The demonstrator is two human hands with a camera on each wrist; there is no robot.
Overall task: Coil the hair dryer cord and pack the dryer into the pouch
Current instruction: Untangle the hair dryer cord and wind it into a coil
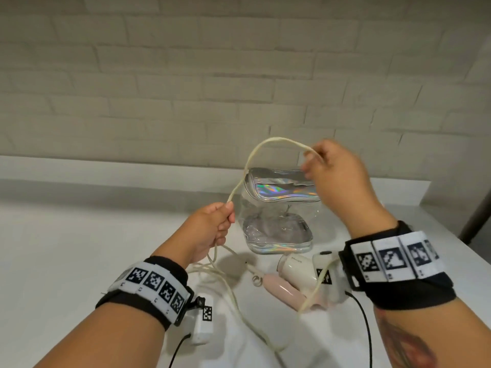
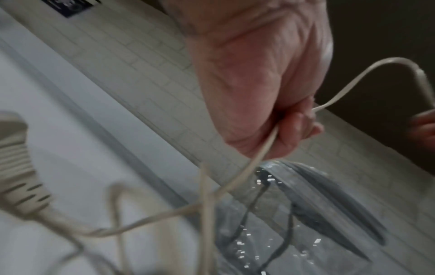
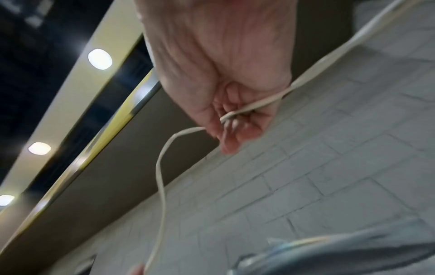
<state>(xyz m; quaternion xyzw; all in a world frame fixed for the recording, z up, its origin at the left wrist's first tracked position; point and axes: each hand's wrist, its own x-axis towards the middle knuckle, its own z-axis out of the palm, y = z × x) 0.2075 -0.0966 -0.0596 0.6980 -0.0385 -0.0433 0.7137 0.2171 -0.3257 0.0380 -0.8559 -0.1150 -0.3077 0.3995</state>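
Observation:
A cream flat cord (image 1: 255, 150) arcs in the air between both hands. My left hand (image 1: 212, 225) grips it in a fist above the counter; the cord (image 2: 261, 150) passes through the curled fingers. My right hand (image 1: 329, 166) pinches the cord (image 3: 249, 107) higher up, over the pouch. The clear pouch (image 1: 279, 216) with a holographic lid stands upright behind the hands. The white and pink hair dryer (image 1: 295, 277) lies on the counter below my right wrist. Loose cord loops (image 1: 228, 282) trail over the counter. The plug (image 2: 16, 167) hangs near the left wrist.
A white counter (image 1: 79, 248) runs to a white brick wall (image 1: 186, 88). Black sensor cables (image 1: 366, 328) hang from both wristbands. A dark vertical edge (image 1: 475, 208) stands at the far right beyond the counter's end.

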